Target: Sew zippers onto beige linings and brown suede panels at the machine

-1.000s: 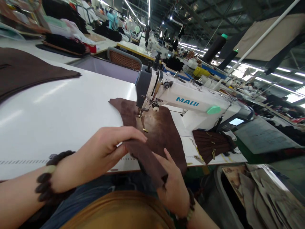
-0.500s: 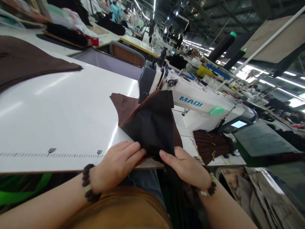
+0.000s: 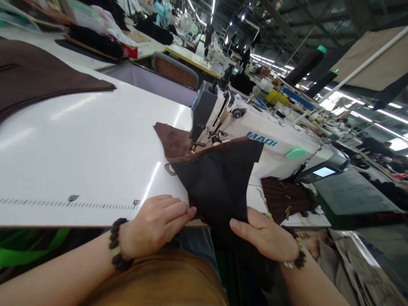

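A piece of dark fabric [image 3: 219, 182], black on the side facing me with a brown layer along its top edge, lies under the head of a white sewing machine [image 3: 274, 148]. Its upper edge passes by the presser foot [image 3: 194, 147]. My left hand [image 3: 159, 221] pinches the lower left edge of the fabric, fingertips together at the table's front edge. On the right side, my right hand [image 3: 263, 233] grips the fabric between the thumb in front and fingers behind. The fabric's lower end hangs below the table edge into shadow.
Brown cut panels [image 3: 47, 80] lie on the white table [image 3: 105, 153] at left. A gathered brown piece with zipper pulls [image 3: 283, 197] rests right of the machine. Lower right, grey-brown pieces [image 3: 353, 267] are stacked. Behind stands a woven-back chair [image 3: 177, 70].
The fabric has turned clockwise, its top edge now nearly level and the presser foot uncovered. My right hand has moved right and down with it; the left stays at the edge.
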A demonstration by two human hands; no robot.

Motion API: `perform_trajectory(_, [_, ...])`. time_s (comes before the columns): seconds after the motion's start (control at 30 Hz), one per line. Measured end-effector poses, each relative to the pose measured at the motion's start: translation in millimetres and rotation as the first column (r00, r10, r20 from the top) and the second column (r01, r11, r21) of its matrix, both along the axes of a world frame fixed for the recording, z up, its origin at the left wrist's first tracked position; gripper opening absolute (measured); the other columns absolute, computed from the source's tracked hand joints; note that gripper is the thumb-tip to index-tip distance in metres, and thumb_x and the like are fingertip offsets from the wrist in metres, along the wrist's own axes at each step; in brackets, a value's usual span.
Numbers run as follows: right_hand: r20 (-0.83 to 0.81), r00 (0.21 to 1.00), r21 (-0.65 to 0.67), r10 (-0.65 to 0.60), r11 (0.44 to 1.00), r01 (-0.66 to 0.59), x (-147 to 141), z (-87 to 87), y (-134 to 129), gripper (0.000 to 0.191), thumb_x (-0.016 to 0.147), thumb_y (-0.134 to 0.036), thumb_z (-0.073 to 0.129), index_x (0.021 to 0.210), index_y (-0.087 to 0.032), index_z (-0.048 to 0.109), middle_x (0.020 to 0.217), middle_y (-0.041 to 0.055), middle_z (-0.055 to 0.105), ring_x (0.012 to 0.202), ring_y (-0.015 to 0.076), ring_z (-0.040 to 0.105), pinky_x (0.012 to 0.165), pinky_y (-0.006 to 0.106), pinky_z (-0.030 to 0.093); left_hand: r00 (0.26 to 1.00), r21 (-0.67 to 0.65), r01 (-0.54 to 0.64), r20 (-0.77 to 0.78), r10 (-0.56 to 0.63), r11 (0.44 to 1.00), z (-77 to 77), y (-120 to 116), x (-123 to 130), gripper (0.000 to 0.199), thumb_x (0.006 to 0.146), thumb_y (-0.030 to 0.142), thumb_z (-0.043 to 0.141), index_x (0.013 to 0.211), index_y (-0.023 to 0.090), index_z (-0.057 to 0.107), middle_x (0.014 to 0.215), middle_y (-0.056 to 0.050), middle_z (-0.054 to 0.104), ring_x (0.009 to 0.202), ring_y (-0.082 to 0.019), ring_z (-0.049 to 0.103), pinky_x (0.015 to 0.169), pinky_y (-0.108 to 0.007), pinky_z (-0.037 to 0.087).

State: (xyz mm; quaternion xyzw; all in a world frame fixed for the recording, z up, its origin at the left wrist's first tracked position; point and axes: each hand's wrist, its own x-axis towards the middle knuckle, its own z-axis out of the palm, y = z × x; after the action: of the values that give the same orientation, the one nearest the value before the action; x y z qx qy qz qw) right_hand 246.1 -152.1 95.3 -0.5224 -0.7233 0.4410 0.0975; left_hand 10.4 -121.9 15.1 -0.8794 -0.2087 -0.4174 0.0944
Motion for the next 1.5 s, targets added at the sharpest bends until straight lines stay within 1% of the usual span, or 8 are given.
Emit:
perform_trajectory(0.3, [-0.245, 0.951, -0.143, 0.189, 0.963, -0.228, -1, -26.5, 24, 0.068, 0.091, -0.062, 0.043, 0.133, -0.01, 0.053, 0.131, 0.0109, 0.056, 0.122, 0.0219, 0.052, 0.11, 0.033, 0.035, 0.994, -0.084, 0.051, -0.091, -0.058, 0.995, -12.4, -2, -2, 0.037, 0.099, 0.01, 0.032, 0.075, 0.014, 0.061, 0.061, 0.0, 0.054, 0.052, -0.013, 0.046, 0.048, -0.028, 0.037])
perform_trajectory(0.57, [-0.119, 0.903, -0.089, 0.413, 0.901, -0.424, -6, -41.0, 37, 0.068, 0.094, -0.06, 0.033, 0.133, -0.007, 0.051, 0.149, 0.0125, 0.035, 0.143, 0.022, 0.021, 0.119, 0.037, 0.016, 0.969, -0.232, 0.05, -0.223, -0.103, 0.972, -27.2, -8, -5, 0.044, 0.099, 0.011, 0.025, 0.074, 0.015, 0.062, 0.063, -0.001, 0.058, 0.052, -0.015, 0.051, 0.05, -0.029, 0.039])
perform_trajectory(0.73, [-0.057, 0.868, -0.069, 0.493, 0.866, -0.496, -6, -41.3, 36, 0.052, 0.096, -0.045, 0.035, 0.134, -0.014, 0.051, 0.14, 0.0116, 0.048, 0.136, 0.0215, 0.035, 0.119, 0.044, 0.008, 0.953, -0.524, 0.146, -0.153, -0.262, 0.839, 3.8, 11, -53, 0.026, 0.098, 0.019, 0.041, 0.085, 0.018, 0.064, 0.072, 0.001, 0.061, 0.06, -0.01, 0.057, 0.055, -0.02, 0.043])
perform_trajectory(0.87, [0.036, 0.835, 0.025, 0.549, 0.835, -0.55, -11, -36.2, 33, 0.059, 0.086, -0.053, 0.056, 0.133, -0.017, 0.052, 0.144, 0.0139, 0.043, 0.133, 0.0267, 0.04, 0.117, 0.054, -0.003, 1.0, -0.527, -0.026, -0.009, 0.025, 0.849, 40.3, 53, -81, 0.024, 0.097, 0.03, 0.043, 0.087, 0.022, 0.064, 0.086, 0.004, 0.067, 0.076, -0.008, 0.063, 0.068, -0.015, 0.046])
perform_trajectory(1.1, [0.077, 0.847, 0.011, 0.525, 0.849, -0.528, -16, -24.0, 27, 0.037, 0.089, -0.049, 0.055, 0.109, -0.021, 0.066, 0.142, 0.0098, 0.045, 0.138, 0.0267, 0.035, 0.112, 0.064, 0.004, 0.89, -0.765, 0.044, -0.262, -0.372, 0.643, 36.0, 70, -36, 0.03, 0.099, 0.031, 0.043, 0.1, 0.017, 0.069, 0.093, 0.0, 0.073, 0.081, -0.012, 0.069, 0.075, -0.018, 0.051])
perform_trajectory(1.2, [0.09, 0.869, 0.009, 0.487, 0.872, -0.49, -17, -23.4, 27, 0.031, 0.097, -0.04, 0.045, 0.113, -0.021, 0.064, 0.141, 0.0075, 0.047, 0.135, 0.0233, 0.039, 0.114, 0.061, 0.01, 0.888, -0.707, -0.006, -0.328, -0.321, 0.707, 22.7, 57, -29, 0.024, 0.094, 0.032, 0.054, 0.109, 0.019, 0.067, 0.099, -0.003, 0.071, 0.086, -0.015, 0.068, 0.076, -0.019, 0.052])
perform_trajectory(1.33, [0.18, 0.944, 0.234, 0.276, 0.92, -0.313, -27, -38.8, 38, 0.036, 0.098, -0.03, 0.04, 0.127, -0.016, 0.056, 0.144, 0.0095, 0.043, 0.131, 0.0199, 0.043, 0.114, 0.044, 0.03, 0.842, -0.47, -0.132, -0.518, -0.152, 0.873, -2.4, 41, -23, 0.057, 0.066, 0.044, 0.081, 0.114, 0.017, 0.066, 0.094, -0.007, 0.065, 0.082, -0.023, 0.063, 0.069, -0.029, 0.054])
perform_trajectory(1.5, [0.377, 0.923, 0.546, -0.079, 0.824, -0.153, -47, -79.8, 65, 0.046, 0.094, -0.015, 0.038, 0.139, -0.01, 0.044, 0.146, 0.0122, 0.039, 0.122, 0.0233, 0.045, 0.106, 0.039, 0.042, 0.862, -0.335, -0.136, -0.504, -0.055, 0.933, -22.3, 30, -20, 0.059, 0.065, 0.044, 0.082, 0.114, 0.015, 0.066, 0.098, -0.01, 0.062, 0.082, -0.024, 0.059, 0.068, -0.034, 0.055])
